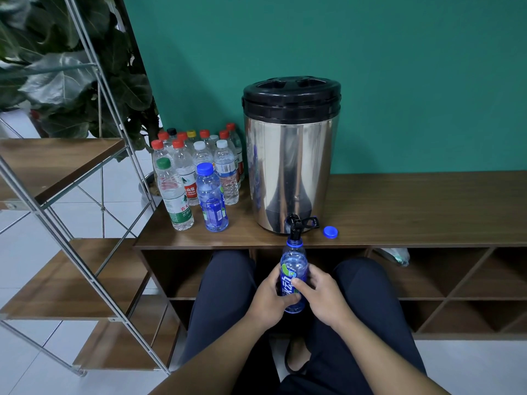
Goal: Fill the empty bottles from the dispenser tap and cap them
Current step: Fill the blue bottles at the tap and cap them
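At nine o'clock a metal-framed shelf (pixel 65 178) with wooden boards runs off the left edge, and a leafy plant (pixel 71 67) behind it is cut off at the top left corner. Toward ten o'clock from the frame's centre, a cluster of capped bottles (pixel 199 155) stands on the wooden bench (pixel 399 206); those at the back are largely hidden by the front ones, and their labels cannot be read. In front of them stand a green-capped bottle (pixel 174 195) and, just beside it, a blue-capped bottle (pixel 211 198). At centre sits the steel dispenser (pixel 291 155) with its black lid; its tap (pixel 295 223) overhangs the bench edge. Below, at six o'clock, the left hand (pixel 268 297) and right hand (pixel 319 295) both grasp an open blue bottle (pixel 293 269), its neck right under the tap. Whether water is running is hard to tell. At three o'clock from the tap lies a loose blue cap (pixel 330 232).
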Demonstrator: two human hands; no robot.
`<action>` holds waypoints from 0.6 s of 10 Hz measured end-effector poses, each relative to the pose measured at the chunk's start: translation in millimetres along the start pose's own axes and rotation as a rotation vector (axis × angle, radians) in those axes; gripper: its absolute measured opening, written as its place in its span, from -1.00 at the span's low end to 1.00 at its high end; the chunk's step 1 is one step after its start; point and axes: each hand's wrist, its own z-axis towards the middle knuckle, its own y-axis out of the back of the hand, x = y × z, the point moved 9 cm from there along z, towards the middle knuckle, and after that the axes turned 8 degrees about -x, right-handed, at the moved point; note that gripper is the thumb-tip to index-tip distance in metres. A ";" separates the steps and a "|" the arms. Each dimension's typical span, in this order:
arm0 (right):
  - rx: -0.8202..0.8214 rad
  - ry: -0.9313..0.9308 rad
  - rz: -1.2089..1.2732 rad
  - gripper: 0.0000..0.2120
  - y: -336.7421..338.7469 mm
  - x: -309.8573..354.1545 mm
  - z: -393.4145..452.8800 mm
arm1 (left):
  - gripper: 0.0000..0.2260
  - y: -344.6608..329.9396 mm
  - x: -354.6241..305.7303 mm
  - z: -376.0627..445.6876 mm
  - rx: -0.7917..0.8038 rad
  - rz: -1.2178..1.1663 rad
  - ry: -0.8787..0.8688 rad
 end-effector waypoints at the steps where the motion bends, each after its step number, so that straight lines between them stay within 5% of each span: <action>1: 0.000 0.001 -0.004 -0.73 0.1 0.2 0.0 | -0.34 -0.4 0.6 0.1 0.002 -0.007 0.003; 6: 0.003 -0.004 -0.001 -0.73 -0.1 1.6 -0.8 | -0.33 0.0 4.4 1.2 0.002 0.003 0.018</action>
